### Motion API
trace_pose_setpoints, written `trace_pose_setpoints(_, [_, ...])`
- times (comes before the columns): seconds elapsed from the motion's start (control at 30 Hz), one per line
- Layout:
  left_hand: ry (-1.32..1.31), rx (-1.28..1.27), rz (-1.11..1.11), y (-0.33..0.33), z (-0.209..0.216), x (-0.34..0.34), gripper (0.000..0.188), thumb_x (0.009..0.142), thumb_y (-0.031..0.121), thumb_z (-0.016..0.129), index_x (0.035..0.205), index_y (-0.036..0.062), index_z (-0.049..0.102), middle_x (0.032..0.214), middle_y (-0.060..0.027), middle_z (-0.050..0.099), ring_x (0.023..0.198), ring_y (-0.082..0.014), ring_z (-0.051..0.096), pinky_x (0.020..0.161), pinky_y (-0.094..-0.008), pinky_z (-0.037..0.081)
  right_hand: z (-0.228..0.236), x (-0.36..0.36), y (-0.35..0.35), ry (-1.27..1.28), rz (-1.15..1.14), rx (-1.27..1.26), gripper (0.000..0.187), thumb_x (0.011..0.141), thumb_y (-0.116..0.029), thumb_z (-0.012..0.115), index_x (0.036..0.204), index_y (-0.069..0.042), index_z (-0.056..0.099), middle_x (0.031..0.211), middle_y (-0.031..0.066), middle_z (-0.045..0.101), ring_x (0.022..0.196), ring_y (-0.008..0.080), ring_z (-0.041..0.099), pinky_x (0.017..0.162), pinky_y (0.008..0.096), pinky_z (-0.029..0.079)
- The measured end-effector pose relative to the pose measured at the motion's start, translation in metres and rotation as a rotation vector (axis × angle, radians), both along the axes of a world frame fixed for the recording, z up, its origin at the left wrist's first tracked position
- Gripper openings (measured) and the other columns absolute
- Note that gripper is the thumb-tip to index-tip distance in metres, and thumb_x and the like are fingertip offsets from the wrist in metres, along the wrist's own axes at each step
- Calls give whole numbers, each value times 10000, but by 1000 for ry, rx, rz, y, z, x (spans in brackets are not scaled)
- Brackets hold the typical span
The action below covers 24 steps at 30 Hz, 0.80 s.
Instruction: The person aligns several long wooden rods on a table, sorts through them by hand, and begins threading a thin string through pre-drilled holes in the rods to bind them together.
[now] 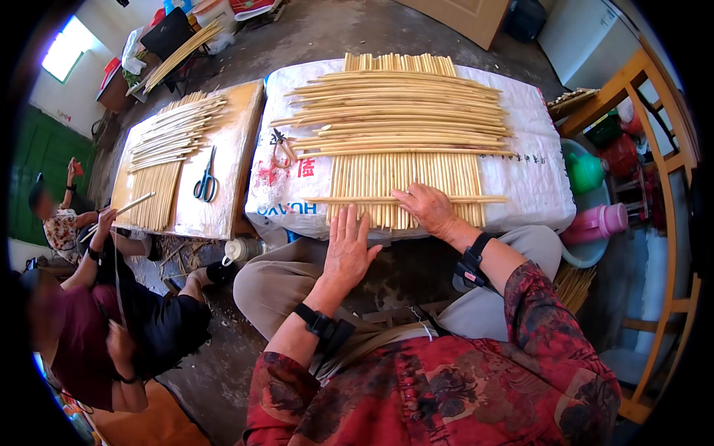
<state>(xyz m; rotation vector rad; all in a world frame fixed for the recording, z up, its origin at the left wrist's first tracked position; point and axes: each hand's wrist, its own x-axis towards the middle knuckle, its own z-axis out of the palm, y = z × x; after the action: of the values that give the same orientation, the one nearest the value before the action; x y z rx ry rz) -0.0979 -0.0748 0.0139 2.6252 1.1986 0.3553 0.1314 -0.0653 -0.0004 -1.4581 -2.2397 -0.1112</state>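
Pale yellow stalks point(405, 172) lie side by side on the white sack-covered table in front of me, running away from me. One stalk point(468, 199) lies crosswise over their near ends. My right hand point(430, 211) has its fingers bent down over this crosswise stalk, near its middle. My left hand point(346, 244) lies flat, fingers stretched, its fingertips touching the near ends just below the crosswise stalk. Farther back, a thick layer of crosswise stalks point(401, 111) covers the upright ones. Scissors with copper-coloured handles point(281, 152) rest left of that layer.
A second table point(227, 186) at the left carries piled stalks point(175, 134) and dark-handled scissors point(205, 183). Beside it sits a person in a maroon shirt point(89, 320), holding stalks; another person is behind. To my right are a pink thermos point(595, 223), a basin and a wooden frame point(662, 245).
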Motion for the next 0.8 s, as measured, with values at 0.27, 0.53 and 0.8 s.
trace_pose_setpoints(0.27, [20, -19, -23, 6, 2, -9, 632, 782, 276, 629, 1299, 37, 355, 1371, -298, 200, 1281, -417, 231, 1049, -494, 210, 5, -1, 0, -9, 3, -47, 316, 745, -160, 607, 1059, -146, 580, 754, 61, 470, 692, 220, 550, 588, 335, 459])
trace_pose_setpoints(0.53, [1, -30, -18, 8, 0, -9, 631, 759, 246, 654, 1285, 39, 375, 1324, -257, 273, 1257, -408, 263, 1045, -492, 215, 5, 0, -1, -4, -5, -33, 313, 751, -165, 598, 1063, -142, 580, 757, 61, 477, 690, 227, 551, 592, 333, 464])
trace_pose_setpoints(0.8, [33, -48, -10, 8, -1, -8, 655, 761, 277, 653, 1304, 58, 359, 1330, -256, 283, 1281, -400, 235, 1049, -482, 215, -2, 2, 1, 5, 12, -29, 283, 779, -193, 573, 1057, -137, 580, 764, 70, 491, 695, 230, 557, 596, 335, 473])
